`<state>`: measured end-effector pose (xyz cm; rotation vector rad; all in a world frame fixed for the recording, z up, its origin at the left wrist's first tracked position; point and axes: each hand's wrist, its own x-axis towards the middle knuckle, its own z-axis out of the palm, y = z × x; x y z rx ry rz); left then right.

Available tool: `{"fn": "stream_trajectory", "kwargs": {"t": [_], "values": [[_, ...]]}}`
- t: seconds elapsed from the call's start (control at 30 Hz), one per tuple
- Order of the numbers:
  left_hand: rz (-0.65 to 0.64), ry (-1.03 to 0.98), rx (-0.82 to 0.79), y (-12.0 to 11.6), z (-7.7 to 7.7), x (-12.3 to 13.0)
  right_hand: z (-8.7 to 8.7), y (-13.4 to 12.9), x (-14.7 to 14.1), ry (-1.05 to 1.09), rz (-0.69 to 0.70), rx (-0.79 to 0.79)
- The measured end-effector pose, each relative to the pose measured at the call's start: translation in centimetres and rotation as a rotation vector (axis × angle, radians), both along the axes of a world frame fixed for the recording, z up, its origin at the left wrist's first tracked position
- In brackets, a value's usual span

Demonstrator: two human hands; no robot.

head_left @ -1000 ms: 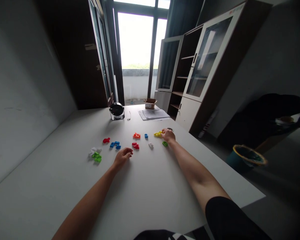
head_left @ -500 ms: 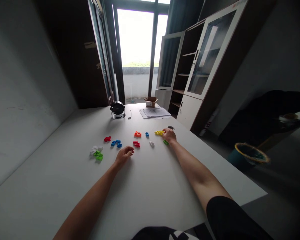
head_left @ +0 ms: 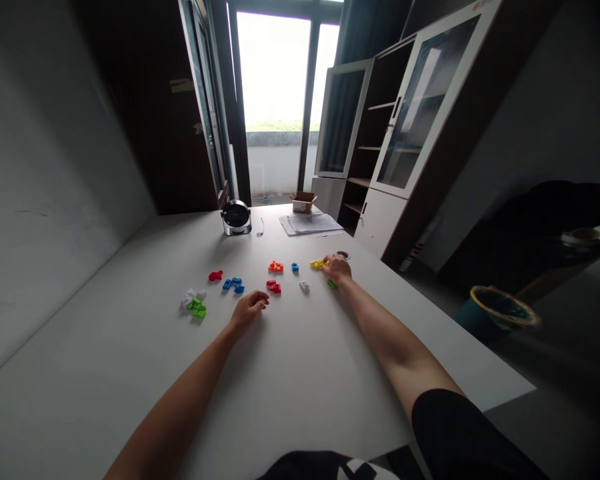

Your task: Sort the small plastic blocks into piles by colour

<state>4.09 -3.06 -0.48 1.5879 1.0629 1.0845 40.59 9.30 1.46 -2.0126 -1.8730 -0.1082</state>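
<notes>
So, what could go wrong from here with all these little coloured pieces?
The right hand is at the yellow plastic pieces, with a green piece right by its heel, so a careless shift could perhaps nudge that piece out of place. The left hand is curled just short of the red pieces; a sideways sweep might push them towards the white piece and mix them.

You're in a black short-sleeved top [head_left: 455,433] with a white print [head_left: 363,471], forearms bare [head_left: 180,413], mate.
</notes>
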Motion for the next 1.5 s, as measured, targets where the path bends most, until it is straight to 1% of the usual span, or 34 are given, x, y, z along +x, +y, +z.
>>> {"fn": "stream_trajectory", "kwargs": {"t": [0.07, 0.13, 0.2, 0.3, 0.43, 0.53, 0.6, 0.73, 0.9, 1.1, 1.2, 1.3, 1.37, 1.43, 1.5], "values": [[0.001, 0.001, 0.002, 0.1, -0.1, 0.0, 0.4, 0.3, 0.1, 0.031, -0.018, 0.003], [0.003, 0.009, 0.004, 0.2, -0.3, 0.0, 0.9, 0.8, 0.4, 0.114, -0.068, -0.012], [0.005, 0.021, 0.008, 0.3, -0.5, 0.0, 1.5, 1.5, 0.8, 0.214, -0.136, -0.043], [0.008, 0.034, 0.013, 0.5, -0.7, 0.0, 2.2, 2.7, 1.6, 0.276, -0.192, -0.092], [0.002, 0.046, 0.014, 0.5, -0.6, 0.0, 2.9, 4.1, 2.0, 0.295, -0.241, -0.211], [0.002, 0.051, 0.015, 0.4, -0.3, -0.1, 3.1, 4.7, 1.5, 0.250, -0.225, -0.274], [0.002, 0.056, 0.012, 0.3, -0.2, -0.1, 3.1, 5.0, 1.0, 0.229, -0.215, -0.288], [0.003, 0.058, 0.009, 0.2, 0.0, -0.1, 2.8, 5.4, 0.4, 0.220, -0.210, -0.270], [0.015, 0.058, -0.003, 0.3, -0.1, 0.1, 2.3, 5.5, 0.3, 0.194, -0.191, -0.198], [0.003, 0.055, 0.012, 0.3, 0.0, 0.1, 2.3, 4.7, 0.3, 0.170, -0.180, -0.098], [0.004, 0.055, 0.007, 0.1, 0.2, 0.1, 2.4, 3.8, 0.9, 0.137, -0.103, -0.111], [0.008, 0.071, 0.006, -0.2, 0.4, 0.2, 2.5, 2.8, 1.8, 0.119, 0.078, -0.259], [0.010, 0.082, 0.011, -0.2, 0.4, 0.2, 2.6, 2.4, 2.3, 0.117, 0.169, -0.351], [0.015, 0.086, 0.012, -0.1, 0.4, 0.2, 2.8, 2.1, 2.5, 0.109, 0.192, -0.391], [0.019, 0.087, 0.011, 0.1, 0.3, 0.2, 2.9, 2.0, 2.3, 0.090, 0.175, -0.406]]}}
